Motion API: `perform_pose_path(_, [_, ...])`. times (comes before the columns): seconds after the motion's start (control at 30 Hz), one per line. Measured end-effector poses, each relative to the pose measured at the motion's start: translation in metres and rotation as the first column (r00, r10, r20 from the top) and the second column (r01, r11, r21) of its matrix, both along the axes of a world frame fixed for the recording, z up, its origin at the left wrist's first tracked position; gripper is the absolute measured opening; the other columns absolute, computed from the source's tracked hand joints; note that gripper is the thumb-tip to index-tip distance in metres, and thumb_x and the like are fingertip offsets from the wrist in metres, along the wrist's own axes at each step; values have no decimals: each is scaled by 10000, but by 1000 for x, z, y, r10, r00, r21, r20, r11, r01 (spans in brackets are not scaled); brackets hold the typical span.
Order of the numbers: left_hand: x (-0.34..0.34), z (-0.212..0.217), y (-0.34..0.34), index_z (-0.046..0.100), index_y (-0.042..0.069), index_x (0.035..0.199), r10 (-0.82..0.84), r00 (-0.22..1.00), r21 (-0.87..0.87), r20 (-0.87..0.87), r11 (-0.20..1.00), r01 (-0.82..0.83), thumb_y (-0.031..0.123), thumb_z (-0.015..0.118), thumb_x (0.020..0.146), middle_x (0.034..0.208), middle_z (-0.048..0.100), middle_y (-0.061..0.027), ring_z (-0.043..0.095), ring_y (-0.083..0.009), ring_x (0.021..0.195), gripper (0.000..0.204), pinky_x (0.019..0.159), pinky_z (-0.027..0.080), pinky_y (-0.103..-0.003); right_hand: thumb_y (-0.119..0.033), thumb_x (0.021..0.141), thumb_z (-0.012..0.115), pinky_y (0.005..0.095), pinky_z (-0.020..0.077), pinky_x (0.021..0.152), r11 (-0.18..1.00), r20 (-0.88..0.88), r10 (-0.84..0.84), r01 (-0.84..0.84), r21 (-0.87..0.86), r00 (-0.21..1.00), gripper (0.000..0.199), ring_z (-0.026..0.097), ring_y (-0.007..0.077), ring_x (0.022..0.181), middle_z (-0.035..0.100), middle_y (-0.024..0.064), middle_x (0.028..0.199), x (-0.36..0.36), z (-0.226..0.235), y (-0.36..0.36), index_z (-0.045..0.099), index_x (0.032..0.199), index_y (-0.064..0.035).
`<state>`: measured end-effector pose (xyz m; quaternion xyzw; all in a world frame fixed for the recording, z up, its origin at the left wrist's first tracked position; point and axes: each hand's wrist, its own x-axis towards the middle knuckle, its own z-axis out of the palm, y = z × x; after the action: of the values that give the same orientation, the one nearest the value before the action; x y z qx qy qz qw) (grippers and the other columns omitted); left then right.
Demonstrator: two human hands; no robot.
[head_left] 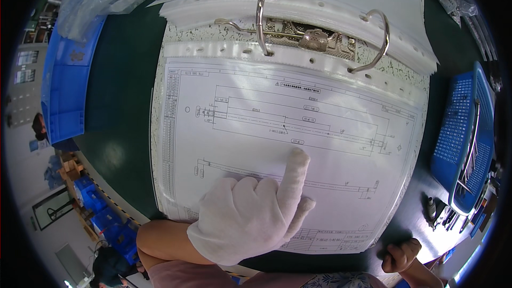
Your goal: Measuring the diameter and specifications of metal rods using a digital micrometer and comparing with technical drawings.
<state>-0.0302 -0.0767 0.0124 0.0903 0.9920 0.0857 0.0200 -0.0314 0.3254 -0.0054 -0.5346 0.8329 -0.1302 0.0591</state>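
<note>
My left hand [245, 213], in a white glove, lies over a technical drawing [250, 154] in a clear sleeve. Its index finger is stretched out, with the tip just below the upper long shaft figure; the thumb stands apart and the other fingers are curled. It holds nothing. The sleeve sits in a ring binder [162, 77], whose two metal rings [385, 40] are closed through the punched holes. At the lower right, beside the drawing's corner, my bare right hand [401, 256] is curled into a fist; whatever it may hold is hidden.
A blue perforated basket [453, 133] with thin metal rods stands at the right, small tools beside it. At the left, a blue bin [69, 85] carries clear plastic wrap [106, 0]. More blue crates [109, 221] and another person [109, 266] appear beyond the dark green table [120, 128].
</note>
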Motion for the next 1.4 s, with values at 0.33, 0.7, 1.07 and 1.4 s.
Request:
perform_pose_path(0.33, [-1, -1, 0, 447, -46, 1161, 9, 999, 13, -34, 1000, -9, 309, 580, 739, 473, 357, 28, 345, -102, 356, 568, 379, 291, -265, -243, 685, 473, 351, 320, 646, 1000, -19, 9, -9, 0, 1000, 227, 405, 207, 613, 429, 67, 684, 1, 0, 2, 509, 819, -63])
perform_pose_path(0.7, [-1, 2, 2, 445, -29, 1132, 244, 969, -98, -40, 964, -247, 535, 642, 598, 483, 400, -21, 372, -160, 356, 801, 381, 277, -310, -253, 685, 471, 348, 321, 648, 1000, -54, 15, -15, 2, 998, 236, 400, 212, 622, 428, 71, 703, -1, 0, -1, 512, 820, -65])
perform_pose_path(1.07, [-4, 4, -1, 466, -13, 1119, 181, 983, -98, -9, 979, -181, 533, 615, 633, 481, 381, -7, 376, -147, 365, 746, 362, 266, -300, -247, 677, 472, 345, 320, 640, 1000, -14, 22, -21, 3, 1000, 225, 401, 207, 621, 426, 67, 698, 1, 0, 2, 511, 812, -71])
perform_pose_path(1.4, [-4, 1, -1, 490, -8, 1100, 153, 987, -98, -44, 983, -156, 522, 605, 646, 480, 375, -6, 379, -144, 370, 707, 361, 274, -297, -254, 676, 473, 347, 326, 670, 1000, -77, 11, -11, -2, 997, 235, 405, 212, 662, 428, 74, 720, 0, 0, -2, 514, 814, -69])
